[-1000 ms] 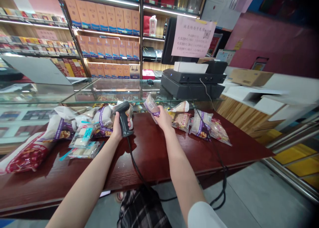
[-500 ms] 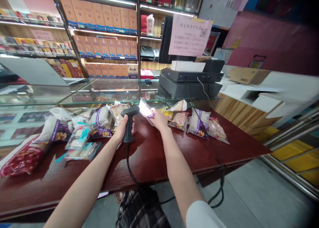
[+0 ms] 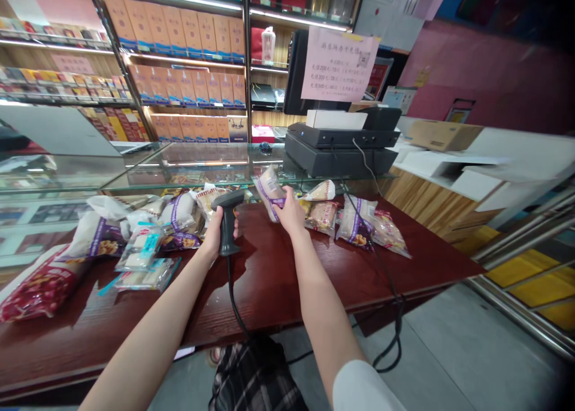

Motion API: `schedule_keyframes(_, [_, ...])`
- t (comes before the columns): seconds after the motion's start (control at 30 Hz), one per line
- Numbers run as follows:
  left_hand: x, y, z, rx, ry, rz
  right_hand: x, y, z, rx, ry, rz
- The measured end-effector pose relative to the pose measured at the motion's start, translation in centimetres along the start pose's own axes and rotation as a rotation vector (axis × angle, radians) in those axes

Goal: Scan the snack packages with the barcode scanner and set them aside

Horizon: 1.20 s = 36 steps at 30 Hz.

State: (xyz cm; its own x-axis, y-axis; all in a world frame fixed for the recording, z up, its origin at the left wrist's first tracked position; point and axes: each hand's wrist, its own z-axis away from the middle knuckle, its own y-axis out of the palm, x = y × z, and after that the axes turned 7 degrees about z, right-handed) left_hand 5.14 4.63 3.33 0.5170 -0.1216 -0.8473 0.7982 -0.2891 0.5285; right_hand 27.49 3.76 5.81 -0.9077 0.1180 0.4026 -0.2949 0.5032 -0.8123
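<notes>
My left hand (image 3: 214,234) is wrapped round the handle of a black barcode scanner (image 3: 229,222), whose head points right. In my right hand (image 3: 291,210) is a clear and purple snack bag (image 3: 269,194), gripped by its right side and tilted, with a barcode label facing me. A gap separates the scanner from the bag. Several packages lie to the left, among them a red bag (image 3: 40,285), a purple and white bag (image 3: 101,234) and blue-edged packs (image 3: 141,246). Right of my right hand are a pink-printed bag (image 3: 322,215) and another purple-banded bag (image 3: 356,221).
The dark red table (image 3: 265,291) borders a glass counter (image 3: 202,159). A black cash drawer (image 3: 339,156) stands at the back right below a monitor with a pink notice (image 3: 339,66). The scanner's cable (image 3: 233,303) hangs over the front edge. Shelves of boxes rise behind.
The bag in my right hand has turned so that its label side shows more broadly. The scanner in my left hand has shifted slightly left. The other packages lie as before.
</notes>
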Motion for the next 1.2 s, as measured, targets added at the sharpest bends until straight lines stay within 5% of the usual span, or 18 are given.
schedule_keyframes(0.2, [0.3, -0.8, -0.6, 0.012, 0.042, 0.031, -2.8, -1.5, -0.8, -0.271, 0.323, 0.021])
schedule_keyframes(0.5, [0.0, -1.5, -0.9, 0.010, 0.081, 0.047, -6.5, -1.8, -0.9, -0.379, 0.605, 0.171])
schedule_keyframes(0.63, [0.1, -1.3, -0.9, -0.021, 0.094, 0.035, -6.0, -0.7, -0.9, -0.460, 0.501, 0.223])
schedule_keyframes(0.8, [-0.8, -1.3, -0.7, -0.278, 0.287, -0.043, -5.9, 0.5, -0.8, -0.311, 0.460, 0.218])
schedule_keyframes(1.0, [-1.5, -2.2, -0.9, -0.494, 0.562, -0.223, -3.1, 0.5, -0.9, -0.409, 0.194, -0.034])
schedule_keyframes(1.1, [-0.9, -2.3, -1.1, -0.487, 0.548, -0.195, -0.4, 2.3, -0.6, -0.250, 0.035, -0.368])
schedule_keyframes(1.2, [-0.2, -2.4, -1.4, -0.464, 0.505, -0.153, 2.0, 5.3, 0.2, 0.073, -0.043, -0.660])
